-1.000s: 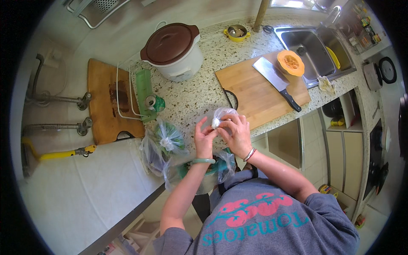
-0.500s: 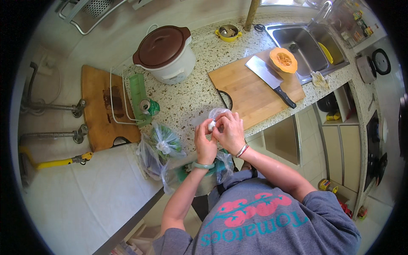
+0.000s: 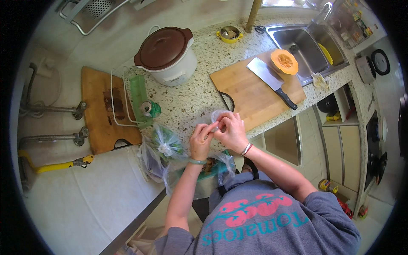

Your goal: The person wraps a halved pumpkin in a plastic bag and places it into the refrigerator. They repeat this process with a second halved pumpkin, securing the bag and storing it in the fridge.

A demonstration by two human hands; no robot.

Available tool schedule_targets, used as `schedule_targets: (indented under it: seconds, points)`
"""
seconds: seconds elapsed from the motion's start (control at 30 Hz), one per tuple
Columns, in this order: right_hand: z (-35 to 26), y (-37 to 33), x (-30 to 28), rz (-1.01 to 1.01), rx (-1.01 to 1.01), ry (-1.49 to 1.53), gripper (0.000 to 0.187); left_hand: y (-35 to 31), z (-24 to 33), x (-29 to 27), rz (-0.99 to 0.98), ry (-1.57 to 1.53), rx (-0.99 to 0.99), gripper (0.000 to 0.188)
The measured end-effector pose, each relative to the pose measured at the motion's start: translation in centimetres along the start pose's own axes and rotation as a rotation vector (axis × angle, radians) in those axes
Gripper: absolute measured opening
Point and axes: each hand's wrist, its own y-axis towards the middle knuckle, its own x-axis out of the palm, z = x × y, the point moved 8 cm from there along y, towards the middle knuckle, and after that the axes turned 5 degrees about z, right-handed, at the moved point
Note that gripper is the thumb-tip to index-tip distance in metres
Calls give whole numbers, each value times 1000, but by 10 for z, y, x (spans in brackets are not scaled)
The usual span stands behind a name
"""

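Observation:
My left hand [image 3: 201,141] and my right hand [image 3: 230,131] meet over the front edge of the speckled counter [image 3: 191,100]. Together they pinch a thin clear plastic bag [image 3: 218,115] that bunches up between the fingertips. Just below the hands hangs a plastic-lined bin [image 3: 211,171] with scraps in it. A wooden cutting board [image 3: 250,93] lies right behind the hands, carrying a cleaver [image 3: 271,82] and a halved orange squash [image 3: 284,61].
A tied bag of greens [image 3: 165,144] sits left of my hands beside a green can [image 3: 150,109]. A white cooker with a brown lid [image 3: 166,55] stands at the back, a sink [image 3: 307,49] at the right, and another wooden board [image 3: 107,109] on the left.
The view has drifted a little, so the counter sits higher and further left. Both hands stay together on the clear bag, fingers working it slightly.

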Motion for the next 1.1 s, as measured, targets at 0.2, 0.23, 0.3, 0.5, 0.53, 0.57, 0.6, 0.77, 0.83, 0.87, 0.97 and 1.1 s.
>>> schedule_targets:
  seconds: [0.2,0.23,0.3,0.5,0.53,0.57,0.6,0.77,0.83,0.87,0.97,1.1]
  points:
    - [33,-6,-33,128,44,220,29,3,-5,-1,-50,-187,-28,97]
    - [65,-12,-22,14,172,337,41,3,-24,11,-184,-114,-38,123]
    - [84,-17,-9,-49,234,464,45,7,-34,28,-233,-91,20,123]
    - [94,-23,12,-64,236,379,56,13,-42,51,-225,-261,-24,112]
    - [90,-20,12,-91,235,346,56,19,-34,47,-208,-366,-86,109]
    - [86,-18,10,-120,233,312,56,23,-26,41,-188,-470,-150,106]
    - [74,-16,8,-158,217,282,56,24,-20,33,-152,-570,-209,102]
    - [22,3,-5,-183,-15,277,49,-9,-59,21,73,-845,-457,68]
    - [-9,15,-13,-364,-112,220,46,-37,-72,32,125,-1295,-723,64]
    - [-26,16,-21,-450,-155,189,44,-43,-63,30,157,-1389,-721,65]
    - [-48,2,-56,-351,-147,435,49,-74,-23,27,199,-1655,-651,69]
    - [-58,-48,-65,-477,-89,855,71,-110,19,21,280,-1795,-517,70]
